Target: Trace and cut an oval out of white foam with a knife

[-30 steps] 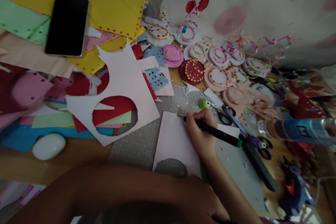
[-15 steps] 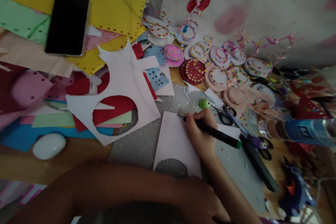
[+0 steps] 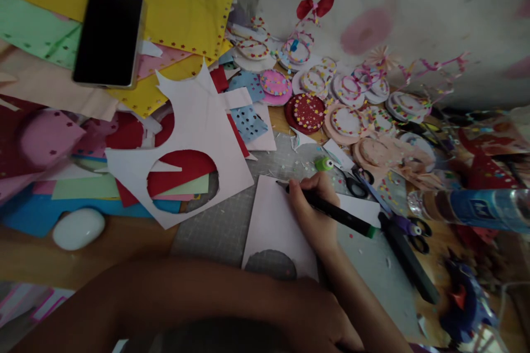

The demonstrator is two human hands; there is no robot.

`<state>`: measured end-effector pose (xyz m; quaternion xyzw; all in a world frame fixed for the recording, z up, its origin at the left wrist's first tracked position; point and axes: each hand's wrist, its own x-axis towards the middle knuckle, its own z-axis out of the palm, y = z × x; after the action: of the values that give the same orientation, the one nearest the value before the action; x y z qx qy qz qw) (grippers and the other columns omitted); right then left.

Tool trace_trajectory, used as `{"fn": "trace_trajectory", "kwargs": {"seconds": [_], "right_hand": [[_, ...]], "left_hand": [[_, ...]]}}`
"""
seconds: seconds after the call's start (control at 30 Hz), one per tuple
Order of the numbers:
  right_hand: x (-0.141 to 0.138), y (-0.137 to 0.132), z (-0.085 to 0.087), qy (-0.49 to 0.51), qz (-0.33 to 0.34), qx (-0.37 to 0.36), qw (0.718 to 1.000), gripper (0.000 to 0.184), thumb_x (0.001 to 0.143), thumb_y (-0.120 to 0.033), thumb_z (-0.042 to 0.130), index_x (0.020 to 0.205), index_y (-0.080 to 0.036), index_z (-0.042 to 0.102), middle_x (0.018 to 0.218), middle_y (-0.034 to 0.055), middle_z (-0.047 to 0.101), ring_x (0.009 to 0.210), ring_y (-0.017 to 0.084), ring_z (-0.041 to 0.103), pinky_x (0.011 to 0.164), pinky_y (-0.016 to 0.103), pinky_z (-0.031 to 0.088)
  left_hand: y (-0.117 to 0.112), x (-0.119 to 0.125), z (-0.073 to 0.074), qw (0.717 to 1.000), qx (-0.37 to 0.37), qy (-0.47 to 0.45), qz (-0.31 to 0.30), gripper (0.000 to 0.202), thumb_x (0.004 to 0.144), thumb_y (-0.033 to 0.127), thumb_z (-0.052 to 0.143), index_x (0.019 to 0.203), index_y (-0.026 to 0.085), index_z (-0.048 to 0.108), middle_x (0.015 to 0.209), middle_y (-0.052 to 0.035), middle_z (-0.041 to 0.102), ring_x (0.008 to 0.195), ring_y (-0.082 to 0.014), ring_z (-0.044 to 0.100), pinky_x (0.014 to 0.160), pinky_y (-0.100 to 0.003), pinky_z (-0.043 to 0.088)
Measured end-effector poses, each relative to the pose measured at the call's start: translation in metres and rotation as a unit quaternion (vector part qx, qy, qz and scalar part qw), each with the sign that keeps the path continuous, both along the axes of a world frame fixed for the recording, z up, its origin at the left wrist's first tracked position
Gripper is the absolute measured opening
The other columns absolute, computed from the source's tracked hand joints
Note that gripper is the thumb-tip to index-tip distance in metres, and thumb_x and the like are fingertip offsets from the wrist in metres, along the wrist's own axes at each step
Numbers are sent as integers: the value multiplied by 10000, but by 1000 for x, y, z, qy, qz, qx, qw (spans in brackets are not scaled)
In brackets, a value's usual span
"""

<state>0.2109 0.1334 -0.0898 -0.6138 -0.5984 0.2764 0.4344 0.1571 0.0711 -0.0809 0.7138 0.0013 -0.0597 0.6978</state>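
My right hand (image 3: 315, 220) is closed around a black marker (image 3: 342, 215) with a green end. The marker's tip is at the top edge of a white paper sheet (image 3: 269, 215), which has a round cut-out at its lower end. My left forearm reaches across the bottom of the view. My left hand (image 3: 321, 314) rests at the sheet's lower edge, close to my right forearm; its fingers are dark and mostly hidden. Beneath the sheet lies a grey cutting mat (image 3: 207, 242). Left of it is a larger white paper scrap (image 3: 199, 116) with round holes.
Coloured paper sheets and a black phone (image 3: 108, 38) fill the left side, with a white mouse (image 3: 78, 229) below. Small decorated paper hats (image 3: 306, 113) line the wall. Scissors (image 3: 356, 185), a green punch (image 3: 324, 164), a dark bar-shaped object (image 3: 409, 259) and a water bottle (image 3: 472, 209) lie right.
My right hand and the marker have shifted slightly left, the tip moving along the sheet's top edge. My left arm stays almost in place.
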Motion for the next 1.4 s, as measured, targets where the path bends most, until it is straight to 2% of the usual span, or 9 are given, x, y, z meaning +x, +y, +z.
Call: {"fn": "trace_trajectory", "kwargs": {"seconds": [0.17,0.57,0.9,1.0,1.13,1.27,1.4], "right_hand": [[0,-1,-1,-3,19,-4,1000,260,816,-275,645,683,-229,427,607,-51,480,559,113,445,533,252,370],[-2,-2,4,-8,67,-3,998,252,818,-241,649,678,-223,441,597,-60,480,535,97,438,506,225,360],[0,-3,7,-4,120,-28,992,247,809,-253,645,665,-227,445,598,-53,496,537,101,467,513,229,380],[2,-3,6,5,140,-41,989,249,817,-249,639,663,-226,445,594,-55,499,533,98,465,519,229,381],[2,-2,6,7,150,-51,987,268,805,-257,643,638,-224,435,577,-55,498,517,96,451,502,228,365],[2,-2,8,4,154,-53,987,277,785,-260,646,612,-221,433,563,-53,494,507,93,452,504,229,367],[4,-2,9,1,160,-92,983,276,774,-299,651,605,-220,447,562,-43,511,510,101,464,506,236,376]], "left_hand": [[0,0,0,1000,11,4,-14,378,900,395,577,595,196,479,564,44,496,588,-137,518,537,-250,336],[-2,-1,-3,1000,1,-12,10,351,889,359,586,597,201,475,564,49,500,585,-138,516,548,-246,357],[2,0,2,1000,7,-7,4,439,876,291,614,531,211,354,520,59,400,522,-125,413,530,-252,318],[2,-1,2,1000,5,0,-1,420,869,286,623,535,210,381,519,61,403,521,-125,416,524,-251,316],[1,-1,0,1000,6,-4,-1,391,877,339,608,550,206,439,528,55,448,532,-133,459,517,-256,322],[-2,-1,-3,1000,7,-12,11,419,888,386,585,544,202,431,532,53,459,532,-132,470,527,-257,334],[-4,0,-5,1000,8,-23,17,412,894,407,571,562,208,431,535,53,449,534,-137,463,535,-262,336]]}}
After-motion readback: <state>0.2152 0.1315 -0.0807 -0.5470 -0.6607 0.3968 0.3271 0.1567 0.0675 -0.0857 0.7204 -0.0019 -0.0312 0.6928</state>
